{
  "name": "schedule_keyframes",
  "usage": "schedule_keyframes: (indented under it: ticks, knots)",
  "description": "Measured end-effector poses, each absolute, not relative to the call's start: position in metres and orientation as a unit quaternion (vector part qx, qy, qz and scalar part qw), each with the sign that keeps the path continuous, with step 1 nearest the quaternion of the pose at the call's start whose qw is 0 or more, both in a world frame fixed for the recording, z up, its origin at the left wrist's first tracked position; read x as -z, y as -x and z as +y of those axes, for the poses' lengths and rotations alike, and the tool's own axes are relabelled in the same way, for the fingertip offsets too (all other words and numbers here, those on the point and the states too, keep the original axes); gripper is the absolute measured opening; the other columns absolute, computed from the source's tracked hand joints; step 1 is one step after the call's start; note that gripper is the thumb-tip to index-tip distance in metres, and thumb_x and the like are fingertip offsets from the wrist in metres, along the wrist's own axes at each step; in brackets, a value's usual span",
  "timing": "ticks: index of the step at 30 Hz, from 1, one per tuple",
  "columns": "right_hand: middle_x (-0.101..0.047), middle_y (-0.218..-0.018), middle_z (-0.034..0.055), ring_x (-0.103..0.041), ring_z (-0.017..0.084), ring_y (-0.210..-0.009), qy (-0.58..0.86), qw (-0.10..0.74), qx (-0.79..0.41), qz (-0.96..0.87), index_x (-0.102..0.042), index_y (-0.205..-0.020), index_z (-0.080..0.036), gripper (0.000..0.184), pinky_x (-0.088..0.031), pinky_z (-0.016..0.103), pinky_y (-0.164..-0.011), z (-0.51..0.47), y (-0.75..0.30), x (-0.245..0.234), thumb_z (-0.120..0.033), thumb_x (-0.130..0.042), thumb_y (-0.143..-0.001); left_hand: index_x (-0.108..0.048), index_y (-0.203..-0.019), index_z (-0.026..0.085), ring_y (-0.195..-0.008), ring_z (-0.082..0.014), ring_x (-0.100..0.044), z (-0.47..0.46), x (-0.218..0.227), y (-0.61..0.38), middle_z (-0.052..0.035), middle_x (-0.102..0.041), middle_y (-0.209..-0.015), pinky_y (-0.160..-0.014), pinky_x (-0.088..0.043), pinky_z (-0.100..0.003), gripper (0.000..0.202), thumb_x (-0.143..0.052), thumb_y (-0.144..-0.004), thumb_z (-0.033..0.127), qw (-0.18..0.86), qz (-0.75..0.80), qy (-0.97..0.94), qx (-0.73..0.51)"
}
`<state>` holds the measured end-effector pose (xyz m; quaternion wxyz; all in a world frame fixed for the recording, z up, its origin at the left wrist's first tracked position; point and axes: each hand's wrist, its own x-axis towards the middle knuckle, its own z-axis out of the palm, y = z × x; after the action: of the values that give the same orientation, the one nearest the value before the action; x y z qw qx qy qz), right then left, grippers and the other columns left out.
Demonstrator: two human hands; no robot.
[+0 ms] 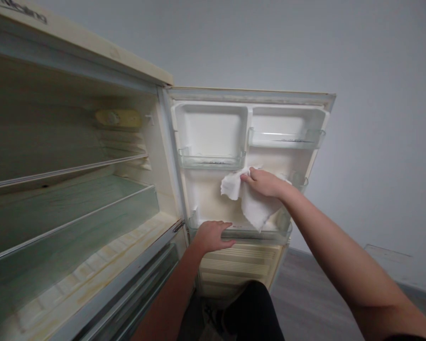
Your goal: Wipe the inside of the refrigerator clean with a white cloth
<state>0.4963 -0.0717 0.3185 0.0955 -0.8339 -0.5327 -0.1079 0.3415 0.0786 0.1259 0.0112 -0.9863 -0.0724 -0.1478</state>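
Observation:
An old cream fridge stands open, its door [206, 199] swung out to the right. My right hand [264, 182] is closed on a white cloth [253, 206] and presses it against the inner door panel, just below the upper door shelves. My left hand [213, 235] rests on the front rail of the lower door shelf [270, 233], fingers curled over its edge. The cloth hangs down from my right hand toward that shelf.
Inside the fridge on the left are glass shelves [67, 213] and a stained floor strip [102, 265]. Two clear upper door bins [211, 161] [286, 138] hold nothing visible. A grey wall [376, 142] and wooden floor [312, 293] lie to the right. My dark-clothed knee [252, 312] is below.

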Motion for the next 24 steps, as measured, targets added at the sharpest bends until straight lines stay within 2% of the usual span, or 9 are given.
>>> schedule_keyframes:
  ticks: [4, 7, 9, 14, 18, 21, 24]
  knots:
    - [-0.057, -0.142, 0.022, -0.059, 0.036, -0.127, 0.808, 0.053, 0.075, -0.581, -0.05, -0.139, -0.009, 0.072, -0.044, 0.042, -0.104, -0.09, -0.512, -0.32, -0.066, -0.031, -0.099, -0.064, -0.134, 0.024, -0.107, -0.0308, -0.071, 0.079, -0.125, -0.341, -0.0072, -0.075, -0.12, -0.089, -0.052, -0.039, 0.067, -0.056, -0.086, 0.07, 0.014, -0.077, 0.985, 0.151]
    - [-0.042, -0.157, 0.013, -0.047, 0.034, -0.141, 0.784, 0.049, 0.066, -0.615, -0.045, -0.151, -0.016, 0.073, -0.037, 0.044, -0.115, -0.106, -0.522, -0.32, -0.066, -0.032, -0.099, -0.063, -0.135, 0.024, -0.108, -0.0314, -0.07, 0.08, -0.124, -0.341, -0.0074, -0.074, -0.122, -0.09, -0.052, -0.04, 0.068, -0.056, -0.086, 0.07, 0.009, -0.075, 0.986, 0.151]
    - [-0.038, -0.16, 0.0081, -0.041, 0.031, -0.145, 0.778, 0.058, 0.048, -0.623, -0.041, -0.155, -0.02, 0.074, -0.033, 0.043, -0.119, -0.116, -0.529, -0.32, -0.066, -0.033, -0.098, -0.064, -0.134, 0.023, -0.108, -0.032, -0.07, 0.081, -0.125, -0.341, -0.0078, -0.075, -0.121, -0.09, -0.052, -0.041, 0.068, -0.056, -0.086, 0.07, 0.006, -0.072, 0.986, 0.149]
    - [-0.043, -0.157, 0.0096, -0.047, 0.034, -0.141, 0.806, 0.044, 0.037, -0.589, -0.039, -0.157, -0.02, 0.084, -0.036, 0.046, -0.117, -0.136, -0.543, -0.322, -0.074, -0.035, -0.093, -0.064, -0.134, 0.024, -0.108, -0.0317, -0.071, 0.083, -0.125, -0.34, -0.0075, -0.075, -0.12, -0.089, -0.052, -0.041, 0.067, -0.057, -0.085, 0.069, 0.009, -0.075, 0.987, 0.145]
    - [-0.054, -0.147, 0.0175, -0.057, 0.04, -0.129, 0.841, -0.002, 0.069, -0.537, -0.045, -0.153, -0.015, 0.092, -0.043, 0.053, -0.107, -0.146, -0.545, -0.32, -0.081, -0.031, -0.09, -0.064, -0.134, 0.025, -0.109, -0.0303, -0.07, 0.085, -0.125, -0.338, -0.0069, -0.075, -0.121, -0.091, -0.052, -0.039, 0.066, -0.057, -0.085, 0.069, 0.007, -0.079, 0.986, 0.144]
    - [-0.062, -0.137, 0.0195, -0.063, 0.041, -0.118, 0.842, -0.026, 0.104, -0.529, -0.051, -0.148, -0.016, 0.088, -0.048, 0.052, -0.097, -0.148, -0.541, -0.319, -0.08, -0.029, -0.092, -0.064, -0.133, 0.024, -0.109, -0.0309, -0.07, 0.085, -0.125, -0.337, -0.0068, -0.075, -0.12, -0.091, -0.052, -0.041, 0.067, -0.056, -0.086, 0.07, 0.002, -0.076, 0.986, 0.148]
    - [-0.069, -0.127, 0.015, -0.068, 0.038, -0.109, 0.832, -0.03, 0.134, -0.537, -0.053, -0.146, -0.024, 0.075, -0.051, 0.048, -0.088, -0.149, -0.537, -0.316, -0.074, -0.03, -0.095, -0.064, -0.133, 0.023, -0.109, -0.032, -0.07, 0.085, -0.125, -0.336, -0.007, -0.075, -0.121, -0.092, -0.052, -0.043, 0.067, -0.056, -0.086, 0.069, -0.003, -0.075, 0.986, 0.147]
